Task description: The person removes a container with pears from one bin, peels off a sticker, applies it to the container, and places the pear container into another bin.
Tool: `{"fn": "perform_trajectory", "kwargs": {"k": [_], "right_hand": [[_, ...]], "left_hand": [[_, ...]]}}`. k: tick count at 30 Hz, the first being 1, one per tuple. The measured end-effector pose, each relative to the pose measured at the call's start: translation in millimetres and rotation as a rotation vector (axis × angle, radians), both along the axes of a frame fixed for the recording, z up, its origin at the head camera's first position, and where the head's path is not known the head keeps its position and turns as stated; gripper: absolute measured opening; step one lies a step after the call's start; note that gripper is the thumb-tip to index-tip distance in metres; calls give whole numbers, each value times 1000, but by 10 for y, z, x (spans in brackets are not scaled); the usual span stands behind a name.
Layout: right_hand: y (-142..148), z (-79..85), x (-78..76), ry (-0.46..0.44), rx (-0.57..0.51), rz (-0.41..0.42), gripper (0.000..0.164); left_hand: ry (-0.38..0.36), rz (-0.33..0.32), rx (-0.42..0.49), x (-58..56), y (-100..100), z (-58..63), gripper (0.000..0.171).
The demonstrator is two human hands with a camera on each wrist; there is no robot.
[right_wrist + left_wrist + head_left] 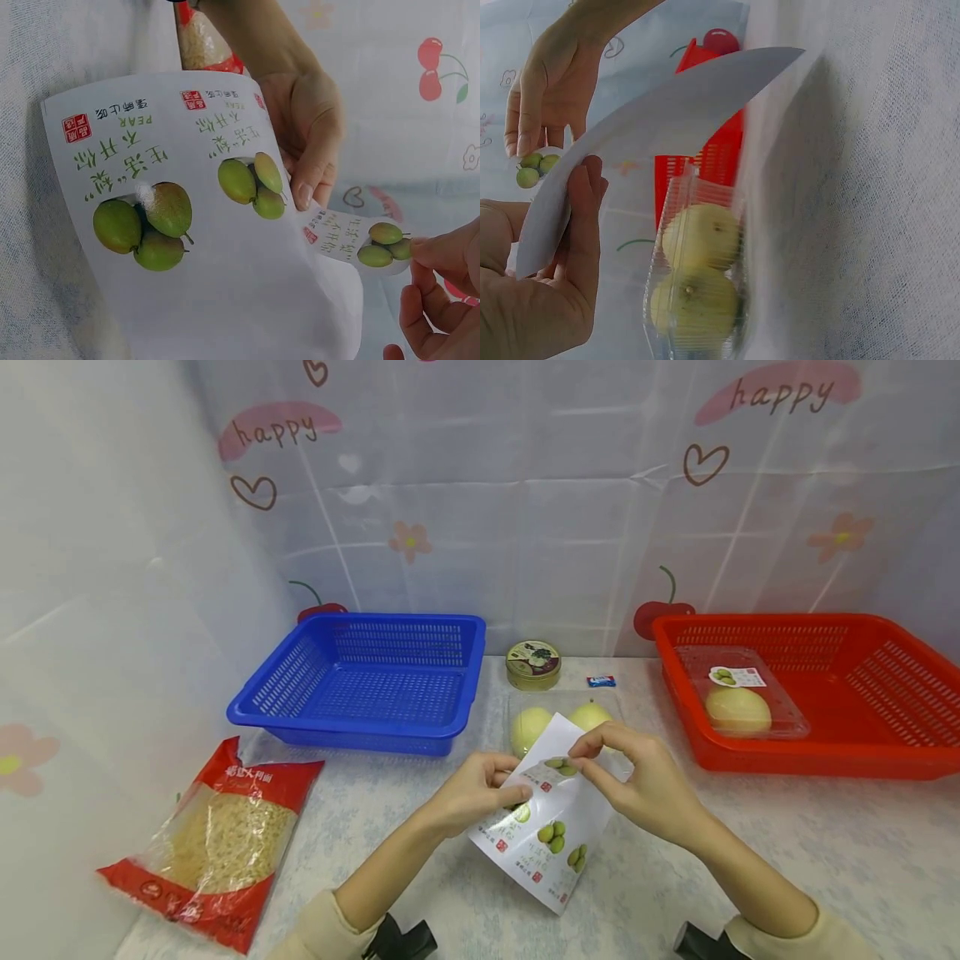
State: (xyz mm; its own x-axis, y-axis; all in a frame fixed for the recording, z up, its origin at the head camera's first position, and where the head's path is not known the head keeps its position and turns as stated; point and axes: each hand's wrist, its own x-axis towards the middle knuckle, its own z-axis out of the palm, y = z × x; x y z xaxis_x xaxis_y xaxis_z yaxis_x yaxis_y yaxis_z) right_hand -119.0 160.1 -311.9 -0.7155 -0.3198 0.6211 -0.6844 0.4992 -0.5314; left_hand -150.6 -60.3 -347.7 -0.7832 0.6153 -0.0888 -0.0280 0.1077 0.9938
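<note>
A white sheet of pear stickers (551,852) is held tilted above the table, bending in a curve. My left hand (474,793) grips its left edge, thumb on the printed face and fingers behind. With thumb and index finger my right hand (648,781) pinches the end of one pear sticker (384,246), which stands partly lifted off the sheet in the right wrist view. Behind the sheet sits a clear plastic box (656,300) with two pale yellow pears (697,300) inside, partly hidden by the sheet in the head view.
A blue basket (360,735) stands at the back left, a red basket (862,760) at the right with a labelled pear box (787,718) inside. A round tin (533,665) and a small blue packet (601,682) lie at the back. A red-ended pasta bag (232,839) lies front left.
</note>
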Motion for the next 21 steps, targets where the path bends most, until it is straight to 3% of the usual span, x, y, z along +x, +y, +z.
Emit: {"fn": "perform_trajectory", "kwargs": {"k": [21], "right_hand": [[47, 25, -17, -46, -15, 22, 21]], "left_hand": [[-79, 45, -2, -7, 4, 12, 24]]}}
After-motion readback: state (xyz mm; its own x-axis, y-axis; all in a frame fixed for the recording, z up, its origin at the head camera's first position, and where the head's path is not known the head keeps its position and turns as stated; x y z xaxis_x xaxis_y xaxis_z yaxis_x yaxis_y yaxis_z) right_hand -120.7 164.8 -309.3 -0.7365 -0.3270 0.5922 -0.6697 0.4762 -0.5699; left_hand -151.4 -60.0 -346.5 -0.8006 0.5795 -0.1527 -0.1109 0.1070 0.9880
